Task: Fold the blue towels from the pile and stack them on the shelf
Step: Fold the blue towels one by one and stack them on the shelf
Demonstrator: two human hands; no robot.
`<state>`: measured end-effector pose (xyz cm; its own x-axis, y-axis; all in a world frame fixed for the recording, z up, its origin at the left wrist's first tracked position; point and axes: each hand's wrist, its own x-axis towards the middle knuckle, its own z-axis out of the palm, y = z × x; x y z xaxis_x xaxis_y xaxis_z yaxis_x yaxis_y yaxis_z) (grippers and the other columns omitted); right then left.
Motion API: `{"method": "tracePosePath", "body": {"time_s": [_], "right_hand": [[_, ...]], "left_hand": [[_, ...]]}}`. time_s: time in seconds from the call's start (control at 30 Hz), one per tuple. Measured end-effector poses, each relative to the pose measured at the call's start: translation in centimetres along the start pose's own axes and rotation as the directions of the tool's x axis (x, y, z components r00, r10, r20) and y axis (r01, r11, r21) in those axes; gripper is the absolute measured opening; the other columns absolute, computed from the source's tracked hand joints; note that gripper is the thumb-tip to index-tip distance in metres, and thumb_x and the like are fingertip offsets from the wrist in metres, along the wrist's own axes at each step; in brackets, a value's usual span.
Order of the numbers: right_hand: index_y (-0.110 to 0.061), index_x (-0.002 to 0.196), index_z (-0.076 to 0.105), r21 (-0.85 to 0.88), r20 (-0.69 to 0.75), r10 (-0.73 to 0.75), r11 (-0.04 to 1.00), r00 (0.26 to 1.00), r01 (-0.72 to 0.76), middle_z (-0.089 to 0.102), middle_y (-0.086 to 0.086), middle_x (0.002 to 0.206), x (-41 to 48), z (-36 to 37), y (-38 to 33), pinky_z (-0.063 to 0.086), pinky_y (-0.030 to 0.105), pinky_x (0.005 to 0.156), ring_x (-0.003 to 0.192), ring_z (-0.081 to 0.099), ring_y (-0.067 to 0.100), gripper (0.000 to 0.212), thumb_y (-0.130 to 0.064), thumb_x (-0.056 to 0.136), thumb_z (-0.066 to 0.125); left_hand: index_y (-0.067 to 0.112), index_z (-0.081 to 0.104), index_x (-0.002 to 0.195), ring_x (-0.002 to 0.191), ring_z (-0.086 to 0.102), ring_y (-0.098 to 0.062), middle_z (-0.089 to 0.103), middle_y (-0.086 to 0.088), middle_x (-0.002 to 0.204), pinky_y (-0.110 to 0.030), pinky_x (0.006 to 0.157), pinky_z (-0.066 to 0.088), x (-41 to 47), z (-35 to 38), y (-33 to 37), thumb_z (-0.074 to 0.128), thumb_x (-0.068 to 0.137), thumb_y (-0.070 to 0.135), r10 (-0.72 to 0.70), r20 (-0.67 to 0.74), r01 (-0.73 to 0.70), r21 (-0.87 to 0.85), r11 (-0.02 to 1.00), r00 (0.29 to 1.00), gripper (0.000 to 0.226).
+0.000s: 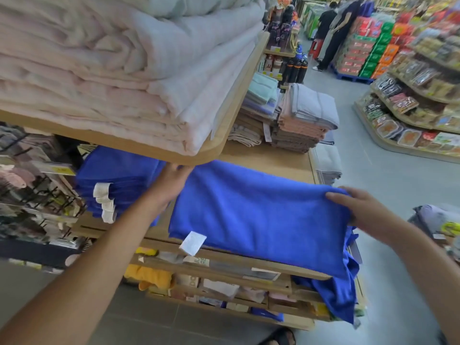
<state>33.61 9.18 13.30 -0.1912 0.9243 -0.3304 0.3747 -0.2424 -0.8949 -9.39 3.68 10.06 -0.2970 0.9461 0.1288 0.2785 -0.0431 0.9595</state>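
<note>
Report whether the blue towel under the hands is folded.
Not finished: the towel lies broad across the shelf, right end hanging off.

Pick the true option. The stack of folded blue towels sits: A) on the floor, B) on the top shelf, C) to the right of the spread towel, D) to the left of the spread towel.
D: the stack of folded blue towels lies left of the spread towel, just beyond the left hand.

Blue towel; pale pink blankets; wooden shelf.
</note>
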Motion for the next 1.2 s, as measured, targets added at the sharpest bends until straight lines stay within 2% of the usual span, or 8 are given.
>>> {"method": "tracePosePath", "body": {"time_s": [0.13,0.23,0.33,0.5,0.6,0.7,0.97,1.2], "right_hand": [[-0.017,0.113,0.069,0.061,-0.053,0.261,0.964,0.964,-0.258,0.074,0.005,0.113,1.4,5.5,5.6,0.059,0.040,0.081,0.102,0.071,0.022,0.022,-0.034,0.101,0.063],[-0.013,0.108,0.066,0.006,-0.125,0.248,0.968,0.961,-0.249,0.069,0.013,0.107,2.5,6.8,7.7,0.054,0.036,0.069,0.090,0.068,0.023,0.012,-0.021,0.101,0.061],[-0.019,0.122,0.064,-0.013,-0.174,0.182,0.982,0.968,-0.187,0.064,0.014,0.115,3.5,6.4,8.0,0.058,0.046,0.081,0.102,0.067,0.032,0.026,-0.014,0.097,0.067],[-0.022,0.142,0.050,0.155,-0.288,0.100,0.986,0.952,-0.057,0.061,0.008,0.131,5.3,5.8,6.9,0.058,0.044,0.093,0.110,0.066,0.025,0.052,-0.015,0.095,0.071],[-0.014,0.156,0.034,0.042,-0.269,0.253,0.967,0.930,-0.251,0.051,0.009,0.147,5.3,6.6,7.2,0.055,0.045,0.093,0.121,0.058,0.026,0.075,-0.029,0.093,0.073],[-0.014,0.156,0.033,-0.129,-0.302,0.230,0.952,0.925,-0.278,0.050,0.009,0.148,4.2,7.4,7.8,0.048,0.035,0.076,0.113,0.055,0.025,0.081,-0.031,0.090,0.076],[-0.012,0.103,0.071,0.030,-0.281,0.237,0.971,0.930,-0.239,0.074,0.008,0.111,2.1,6.7,7.2,0.056,0.034,0.068,0.094,0.070,0.023,0.014,-0.019,0.091,0.074],[-0.018,0.113,0.073,0.294,-0.169,0.142,0.952,0.975,-0.088,0.079,0.006,0.106,0.7,5.3,2.7,0.061,0.037,0.073,0.095,0.077,0.026,0.027,-0.018,0.087,0.077]], "left_hand": [[0.001,0.061,0.115,0.101,0.060,-0.024,0.067,-0.018,0.107,-0.045,0.090,0.048,-2.6,3.1,-6.7,0.050,0.106,0.026,-0.336,0.075,0.320,0.170,0.932,0.939,0.029],[0.002,0.063,0.112,0.097,0.065,-0.024,0.069,-0.012,0.103,-0.032,0.076,0.053,-2.9,2.9,-8.2,0.063,0.100,0.017,-0.409,0.068,0.399,0.124,0.909,0.910,0.019],[0.003,0.061,0.116,0.101,0.067,-0.025,0.070,-0.009,0.105,-0.022,0.074,0.054,-1.9,2.6,-7.6,0.067,0.095,0.006,-0.342,0.133,0.344,0.008,0.939,0.930,0.022],[0.010,0.044,0.145,0.126,0.057,-0.032,0.057,-0.016,0.140,-0.046,0.106,0.047,0.6,3.3,-6.8,0.066,0.096,0.012,-0.263,-0.005,0.258,0.206,0.944,0.965,0.054],[0.016,0.022,0.159,0.143,0.038,-0.032,0.034,-0.011,0.160,-0.046,0.112,0.039,-0.9,4.6,-6.7,0.063,0.097,0.028,-0.052,0.100,-0.030,0.682,0.730,0.994,0.076],[0.021,0.023,0.160,0.155,0.016,-0.019,0.025,0.001,0.167,-0.041,0.123,0.021,-3.9,7.8,-6.9,0.050,0.100,0.048,0.084,0.421,-0.389,0.718,0.577,0.903,0.071],[0.025,0.003,0.163,0.157,-0.009,-0.017,-0.004,0.005,0.171,-0.053,0.125,-0.002,-6.1,13.4,-7.8,0.015,0.099,0.068,-0.070,0.510,-0.449,0.808,0.381,0.857,0.078],[0.022,0.003,0.163,0.157,-0.009,-0.021,-0.004,0.001,0.171,-0.056,0.124,-0.004,-6.3,16.8,-7.0,0.012,0.099,0.068,-0.098,0.517,-0.449,0.811,0.375,0.850,0.079]]}}
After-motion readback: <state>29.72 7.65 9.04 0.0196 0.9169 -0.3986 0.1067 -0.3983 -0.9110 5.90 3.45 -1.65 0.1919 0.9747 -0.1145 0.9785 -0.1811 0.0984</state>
